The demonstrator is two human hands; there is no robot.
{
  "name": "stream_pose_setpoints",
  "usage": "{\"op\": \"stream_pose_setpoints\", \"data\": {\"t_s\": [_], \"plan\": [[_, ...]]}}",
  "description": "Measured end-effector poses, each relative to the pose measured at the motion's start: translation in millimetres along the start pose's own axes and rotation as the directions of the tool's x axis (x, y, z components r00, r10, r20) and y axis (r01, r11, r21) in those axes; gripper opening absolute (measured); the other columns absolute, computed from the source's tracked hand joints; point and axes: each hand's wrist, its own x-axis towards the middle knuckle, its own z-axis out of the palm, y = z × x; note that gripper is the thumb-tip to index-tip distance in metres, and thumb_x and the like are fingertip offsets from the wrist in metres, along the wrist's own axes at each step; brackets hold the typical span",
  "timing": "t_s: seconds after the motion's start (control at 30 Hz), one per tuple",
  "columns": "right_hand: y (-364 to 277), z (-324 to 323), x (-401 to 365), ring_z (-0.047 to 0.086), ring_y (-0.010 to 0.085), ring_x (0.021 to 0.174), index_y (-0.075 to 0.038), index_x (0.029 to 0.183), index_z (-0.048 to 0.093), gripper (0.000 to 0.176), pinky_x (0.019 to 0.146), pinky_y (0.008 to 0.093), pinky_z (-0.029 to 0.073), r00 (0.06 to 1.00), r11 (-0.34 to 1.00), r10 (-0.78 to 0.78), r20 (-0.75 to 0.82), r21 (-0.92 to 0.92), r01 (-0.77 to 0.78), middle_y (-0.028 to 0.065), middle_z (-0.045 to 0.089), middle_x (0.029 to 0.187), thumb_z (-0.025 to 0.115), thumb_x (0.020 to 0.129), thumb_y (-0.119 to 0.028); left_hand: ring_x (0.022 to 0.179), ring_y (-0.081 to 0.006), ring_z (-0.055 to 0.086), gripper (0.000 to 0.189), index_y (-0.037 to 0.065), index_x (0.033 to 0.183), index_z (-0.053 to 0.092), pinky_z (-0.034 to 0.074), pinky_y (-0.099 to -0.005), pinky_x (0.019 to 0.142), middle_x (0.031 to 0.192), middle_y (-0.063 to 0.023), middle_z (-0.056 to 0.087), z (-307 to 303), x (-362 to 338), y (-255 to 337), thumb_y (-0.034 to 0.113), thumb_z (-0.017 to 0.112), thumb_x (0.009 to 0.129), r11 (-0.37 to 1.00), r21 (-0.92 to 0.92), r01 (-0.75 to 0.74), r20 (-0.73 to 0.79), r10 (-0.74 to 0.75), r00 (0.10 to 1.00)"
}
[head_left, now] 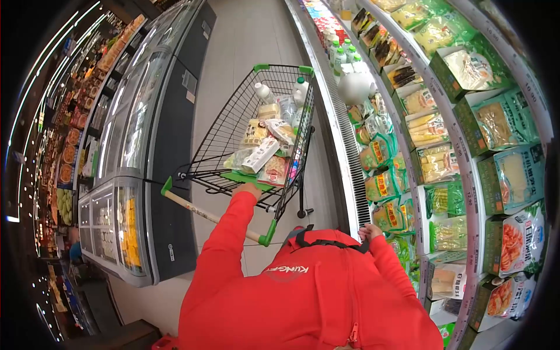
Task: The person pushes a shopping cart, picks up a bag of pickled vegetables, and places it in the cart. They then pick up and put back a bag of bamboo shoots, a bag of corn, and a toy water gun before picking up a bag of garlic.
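Note:
A black wire shopping cart (224,137) with green corners stands in the aisle ahead of me. My left hand (249,189) reaches past the cart's handle (201,214) and is closed at the green flap (242,178) on the basket's near side; its fingertips are hidden. Just beyond it in the basket lie a long white box (261,155), a bag with pinkish contents (274,170) and other packages. White bottles (264,92) stand farther in. My right hand (369,231) is by my waist, beside the refrigerated shelf's edge, fingers loosely bent and apart, with nothing visible in them.
Refrigerated shelves (449,134) with packaged foods, including green-and-yellow bags (379,151), run along the right. A dark vented ledge (344,140) borders them. Glass-topped freezers (137,116) line the left. Grey tiled floor (245,29) runs between them.

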Motion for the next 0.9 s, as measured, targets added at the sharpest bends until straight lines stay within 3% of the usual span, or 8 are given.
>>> {"op": "stream_pose_setpoints", "data": {"t_s": [0.17, 0.4, 0.53, 0.67, 0.7, 0.77, 0.83, 0.9], "plan": [[-26, 80, 12, 0.06, 0.0252, 0.082, -0.003, 0.118, 0.045, 0.038, 0.071, 0.0333, 0.05, 0.999, 0.998, -0.041, -0.015, -0.054, 0.041, 0.0183, 0.058, 0.101, 0.047, 0.085, -0.023, 0.093, -0.0304, 0.061, 0.036, 0.007, 0.098, 0.065, 0.046, -0.0389, 0.083, 0.099, -0.0163, 0.064, 3, 3, -21, 0.033, 0.049, 0.081, 0.999, -0.031, -0.014, -0.03, 0.013, 0.999], [-80, 250, 20, 0.06, 0.0261, 0.09, 0.0, 0.111, 0.05, 0.03, 0.077, 0.0345, 0.05, 0.953, 0.96, -0.069, 0.296, -0.242, 0.145, 0.0159, 0.059, 0.099, 0.046, 0.083, -0.01, 0.098, -0.0297, 0.061, 0.036, 0.006, 0.099, 0.066, 0.047, -0.0389, 0.083, 0.104, -0.0166, 0.063, 0, 24, -30, 0.032, 0.046, 0.083, 0.984, -0.177, -0.036, 0.067, 0.049, 0.997], [-120, 347, 29, 0.06, 0.0236, 0.086, -0.001, 0.091, 0.055, 0.022, 0.076, 0.034, 0.05, 0.921, 0.93, -0.024, 0.39, -0.33, 0.164, 0.0139, 0.061, 0.092, 0.047, 0.087, -0.021, 0.104, -0.0331, 0.057, 0.047, 0.005, 0.106, 0.062, 0.044, -0.0413, 0.088, 0.111, -0.0186, 0.059, 13, 65, -10, 0.041, 0.045, 0.082, 0.897, -0.44, -0.041, 0.121, 0.105, 0.987], [-136, 414, 100, 0.061, 0.0223, 0.076, 0.0, 0.089, 0.055, 0.033, 0.072, 0.0327, 0.051, 0.924, 0.903, -0.006, 0.382, -0.395, 0.169, 0.0119, 0.061, 0.085, 0.047, 0.09, -0.032, 0.093, -0.0343, 0.06, 0.04, 0.004, 0.095, 0.066, 0.045, -0.0405, 0.085, 0.096, -0.0193, 0.063, 58, 149, 49, 0.036, 0.049, 0.078, 0.833, -0.532, -0.154, 0.099, 0.241, 0.965], [-125, 416, 159, 0.061, 0.022, 0.077, -0.001, 0.088, 0.056, 0.029, 0.071, 0.0324, 0.051, 0.835, 0.741, -0.147, 0.53, -0.5, 0.448, 0.0122, 0.061, 0.085, 0.049, 0.088, -0.029, 0.091, -0.0346, 0.06, 0.04, 0.003, 0.093, 0.066, 0.046, -0.0408, 0.082, 0.094, -0.0197, 0.063, 75, 172, 62, 0.036, 0.05, 0.078, 0.782, -0.612, -0.121, 0.09, 0.221, 0.971], [-119, 412, 214, 0.06, 0.0261, 0.078, -0.003, 0.089, 0.059, 0.025, 0.071, 0.0344, 0.049, 0.656, 0.306, -0.226, 0.72, -0.587, 0.75, 0.0154, 0.061, 0.086, 0.05, 0.085, -0.026, 0.087, -0.0354, 0.062, 0.039, 0.002, 0.09, 0.066, 0.048, -0.0413, 0.078, 0.091, -0.0206, 0.064, 103, 211, 87, 0.035, 0.051, 0.077, 0.653, -0.755, -0.052, 0.081, 0.172, 0.982], [-131, 432, 222, 0.059, 0.0348, 0.08, -0.004, 0.091, 0.062, 0.026, 0.073, 0.039, 0.047, 0.557, -0.124, -0.196, 0.807, -0.584, 0.802, 0.0213, 0.06, 0.089, 0.051, 0.081, -0.026, 0.092, -0.0356, 0.06, 0.036, 0.003, 0.095, 0.065, 0.047, -0.0424, 0.081, 0.098, -0.0206, 0.062, 90, 233, 107, 0.031, 0.049, 0.08, 0.686, -0.727, -0.001, 0.1, 0.108, 0.989], [-140, 452, 220, 0.058, 0.0358, 0.09, 0.001, 0.092, 0.061, 0.036, 0.078, 0.0392, 0.044, 0.754, 0.097, -0.152, 0.639, -0.75, 0.655, 0.0232, 0.061, 0.093, 0.047, 0.082, -0.031, 0.094, -0.0358, 0.059, 0.034, 0.004, 0.098, 0.064, 0.046, -0.0428, 0.081, 0.101, -0.0207, 0.061, 90, 253, 124, 0.029, 0.048, 0.082, 0.728, -0.684, 0.045, 0.133, 0.064, 0.989]]}}
